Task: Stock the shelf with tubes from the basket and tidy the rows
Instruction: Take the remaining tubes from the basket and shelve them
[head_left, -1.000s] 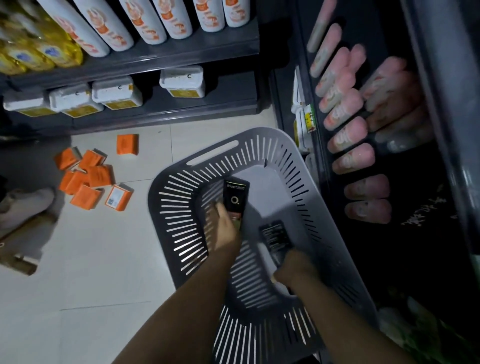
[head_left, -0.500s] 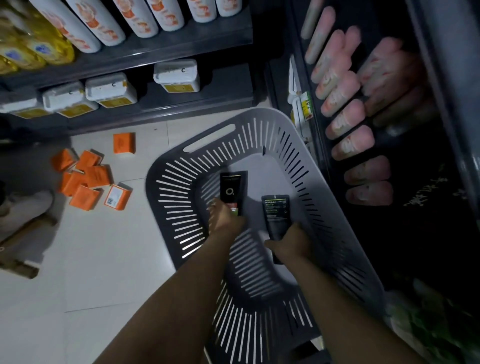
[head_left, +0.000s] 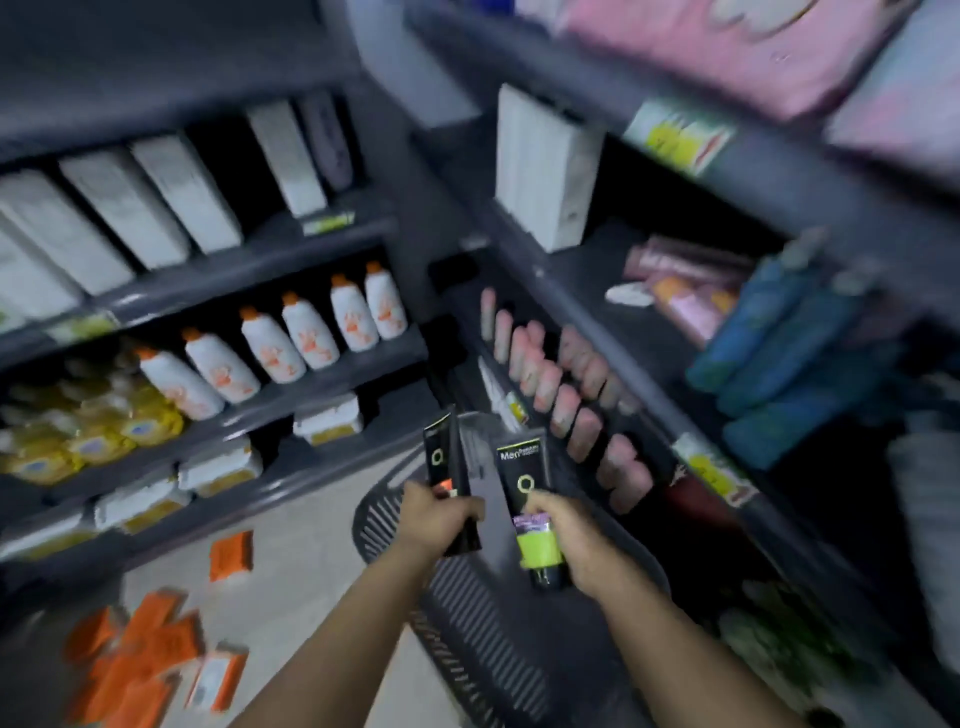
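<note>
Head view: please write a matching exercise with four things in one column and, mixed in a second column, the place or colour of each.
Things:
1. tube with green band
2. basket
3. orange packets
4. white bottles

Places or colours:
A. scattered on the floor
B. in a row on a shelf on the left
C. grey, with slotted walls
D. gripped by the right hand

Pairs: 1-D, 2-C, 3-A, 4-B.
</note>
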